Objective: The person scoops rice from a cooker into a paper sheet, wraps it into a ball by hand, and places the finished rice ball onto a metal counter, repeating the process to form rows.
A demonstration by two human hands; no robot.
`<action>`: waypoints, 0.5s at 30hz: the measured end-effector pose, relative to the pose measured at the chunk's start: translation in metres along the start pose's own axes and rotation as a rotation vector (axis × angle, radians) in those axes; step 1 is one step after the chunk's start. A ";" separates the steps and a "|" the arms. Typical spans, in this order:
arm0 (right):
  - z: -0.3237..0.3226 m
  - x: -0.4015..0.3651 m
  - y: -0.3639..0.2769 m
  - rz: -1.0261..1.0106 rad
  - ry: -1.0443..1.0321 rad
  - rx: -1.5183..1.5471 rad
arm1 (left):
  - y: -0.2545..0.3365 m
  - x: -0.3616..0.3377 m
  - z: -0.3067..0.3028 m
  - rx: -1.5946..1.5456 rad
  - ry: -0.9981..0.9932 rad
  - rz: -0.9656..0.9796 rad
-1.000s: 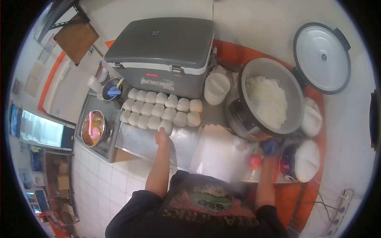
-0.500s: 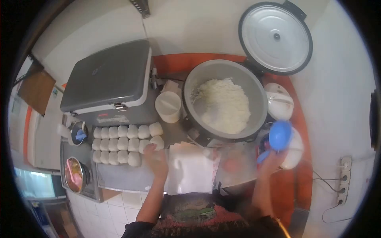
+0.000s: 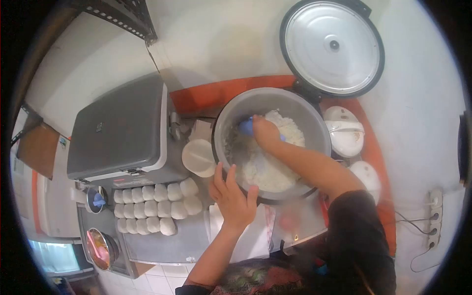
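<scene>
My right hand [image 3: 266,133] is inside the large rice cooker [image 3: 227,103], its fingers closed around a blue plastic scoop [image 3: 246,128]. The scoop sits at the left edge of the white rice [image 3: 270,172], partly hidden by the hand. At the cooker's front left rim, my left hand [image 3: 235,199] has its fingers spread and holds nothing. Beneath that hand lies a stack of white paper sheets [image 3: 253,238]. Left of it, rounded white portions [image 3: 160,192] stand in three rows on the grey table.
The cooker's lid [image 3: 333,46] stands raised at the back right. A translucent white container [image 3: 199,157] stands between the cooker and a grey cooler box [image 3: 115,128]. White lidded pots [image 3: 344,135] are at right. Bowls [image 3: 102,248] with utensils stand at far left.
My right hand has carried the blue scoop from the right side into the cooker. My left hand has moved from the white portions to the cooker's rim. The view has shifted.
</scene>
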State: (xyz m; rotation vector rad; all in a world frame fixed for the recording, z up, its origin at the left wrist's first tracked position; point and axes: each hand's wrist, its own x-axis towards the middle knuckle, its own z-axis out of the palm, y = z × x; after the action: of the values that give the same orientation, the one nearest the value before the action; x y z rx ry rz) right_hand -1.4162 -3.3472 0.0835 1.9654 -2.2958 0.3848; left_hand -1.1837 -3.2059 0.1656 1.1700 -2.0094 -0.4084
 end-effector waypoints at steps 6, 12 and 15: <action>-0.005 0.010 -0.016 -0.172 -0.532 -0.055 | -0.003 0.001 0.001 -0.042 -0.004 -0.017; -0.060 -0.018 -0.026 -0.229 -0.460 -0.067 | -0.002 0.003 0.005 -0.052 0.013 -0.040; -0.040 -0.004 -0.007 0.003 -0.191 0.011 | 0.000 0.002 0.006 -0.052 0.016 -0.036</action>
State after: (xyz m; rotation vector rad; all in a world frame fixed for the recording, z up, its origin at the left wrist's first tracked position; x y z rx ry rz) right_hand -1.4128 -3.3340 0.1224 2.0874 -2.4122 0.2187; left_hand -1.1887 -3.2082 0.1626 1.1751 -1.9547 -0.4651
